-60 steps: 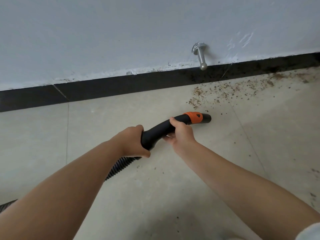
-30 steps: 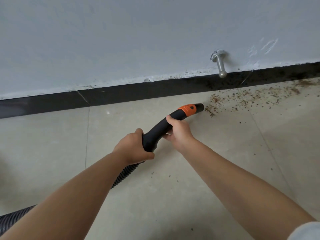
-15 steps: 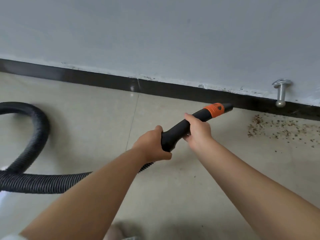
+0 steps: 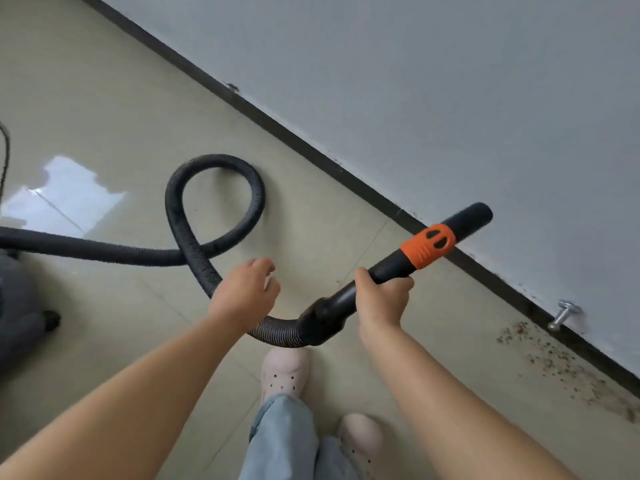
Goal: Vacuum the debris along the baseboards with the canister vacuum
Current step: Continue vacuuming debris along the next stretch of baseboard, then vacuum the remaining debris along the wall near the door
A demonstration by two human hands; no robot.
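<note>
Nearest to you, at the bottom of the view, are your two pale pink perforated clogs [image 4: 286, 374] and the hems of your light blue jeans [image 4: 282, 441], standing on the glossy beige tiled floor [image 4: 104, 98]. Your bare forearms reach forward from there. Your right hand [image 4: 382, 301] has its fingers curled tight round the black rigid vacuum wand with an orange ribbed collar [image 4: 398, 265], gripping it just below the collar; the wand tilts up and to the right, its open black tip lifted off the floor and seen against the grey painted wall [image 4: 450, 81]. Your left hand [image 4: 244, 294] hovers above the black ribbed flexible hose [image 4: 214, 202] with fingers loosely spread, holding nothing. The hose bends under that hand, makes one loop on the tiles and runs off to the left — toward the dark grey canister vacuum body [image 4: 17, 306] at the left edge. To your right, a scatter of brown crumb-like debris [image 4: 554, 362] lies on the floor against the black baseboard strip [image 4: 311, 147], just beside a small silver metal doorstop [image 4: 562, 315] fixed low on the wall — the wand tip is well apart from it.
</note>
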